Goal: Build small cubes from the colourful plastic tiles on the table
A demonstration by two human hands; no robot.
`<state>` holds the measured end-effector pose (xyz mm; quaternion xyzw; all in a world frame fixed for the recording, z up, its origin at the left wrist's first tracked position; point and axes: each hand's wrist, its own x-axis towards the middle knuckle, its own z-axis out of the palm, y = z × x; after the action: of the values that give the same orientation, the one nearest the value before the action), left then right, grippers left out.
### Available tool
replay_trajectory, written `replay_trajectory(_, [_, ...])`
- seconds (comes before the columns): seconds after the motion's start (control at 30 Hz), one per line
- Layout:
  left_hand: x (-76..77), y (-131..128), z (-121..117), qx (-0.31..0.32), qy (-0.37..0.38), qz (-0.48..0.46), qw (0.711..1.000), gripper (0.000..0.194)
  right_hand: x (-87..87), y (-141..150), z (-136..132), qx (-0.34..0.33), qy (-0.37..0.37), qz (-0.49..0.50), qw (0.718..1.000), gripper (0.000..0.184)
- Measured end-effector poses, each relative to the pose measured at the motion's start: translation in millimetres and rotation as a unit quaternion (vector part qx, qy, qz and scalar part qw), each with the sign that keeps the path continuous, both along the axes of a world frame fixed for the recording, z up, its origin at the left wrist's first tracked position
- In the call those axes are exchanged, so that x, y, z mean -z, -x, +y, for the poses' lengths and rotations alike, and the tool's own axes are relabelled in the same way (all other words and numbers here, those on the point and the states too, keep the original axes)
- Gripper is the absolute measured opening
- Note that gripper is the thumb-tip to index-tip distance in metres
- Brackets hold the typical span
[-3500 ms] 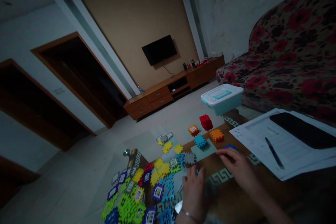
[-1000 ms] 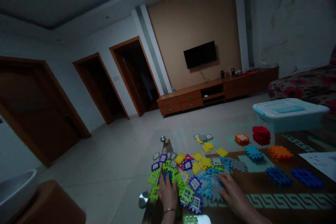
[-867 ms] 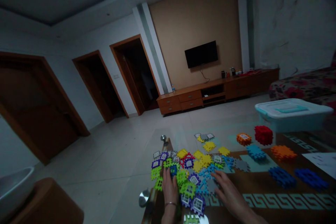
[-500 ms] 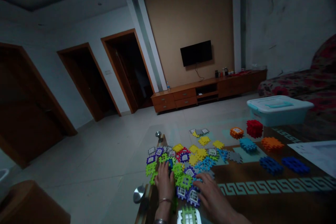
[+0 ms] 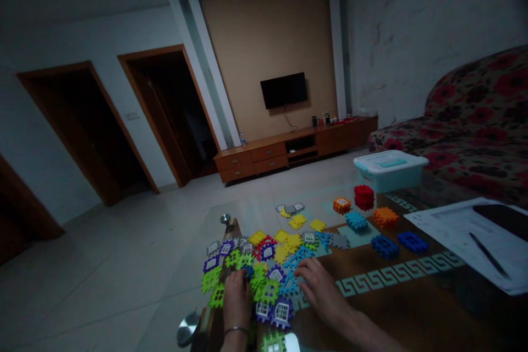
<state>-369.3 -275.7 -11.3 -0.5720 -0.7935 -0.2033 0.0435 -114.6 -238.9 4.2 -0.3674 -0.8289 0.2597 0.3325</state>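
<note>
A heap of flat interlocking plastic tiles (image 5: 264, 264) in green, yellow, purple, blue and grey lies on the glass-topped table (image 5: 391, 297). My left hand (image 5: 236, 300) rests palm down on the green tiles at the heap's near left, fingers flat. My right hand (image 5: 319, 289) lies on the light-blue tiles at the heap's right side, fingers spread. Past the heap stand assembled cubes: a red cube (image 5: 364, 197), an orange cube (image 5: 385, 216), a light-blue cube (image 5: 356, 220) and two dark-blue cubes (image 5: 398, 243).
A lidded teal storage box (image 5: 390, 169) sits at the table's far end. Papers with a pen (image 5: 487, 245) and a dark tablet (image 5: 501, 214) lie at right. A floral sofa (image 5: 462, 121) stands behind. Tiled floor, doorways and a TV cabinet (image 5: 289, 148) are beyond.
My view has swung right, so papers and sofa show again. Both hands slid toward me over the heap; my right hand moved from the blue cubes' side onto the light-blue tiles.
</note>
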Motion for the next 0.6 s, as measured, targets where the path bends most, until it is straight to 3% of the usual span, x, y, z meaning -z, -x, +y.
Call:
replay_trajectory(0.23, [-7.0,-13,-6,-0.052,0.022,0.023,0.998,0.049,0.3,-4,-2,-0.006,-0.001,-0.008,1.0,0.033])
replay_trajectory(0.37, [-12.3,-17,-9,-0.038,0.063,-0.056,0.996,0.041,4.0,-3,-5,-0.011,-0.005,-0.014,1.0,0.033])
replay_trajectory(0.53, [-20.1,-13,-8,-0.061,-0.004,-0.129,0.99,0.046,6.8,-4,-2,-0.018,-0.008,-0.011,1.0,0.034])
replay_trajectory(0.6, [-20.3,-16,-7,-0.081,-0.08,-0.255,0.96,0.044,6.1,-4,-2,-0.021,-0.011,-0.005,1.0,0.038])
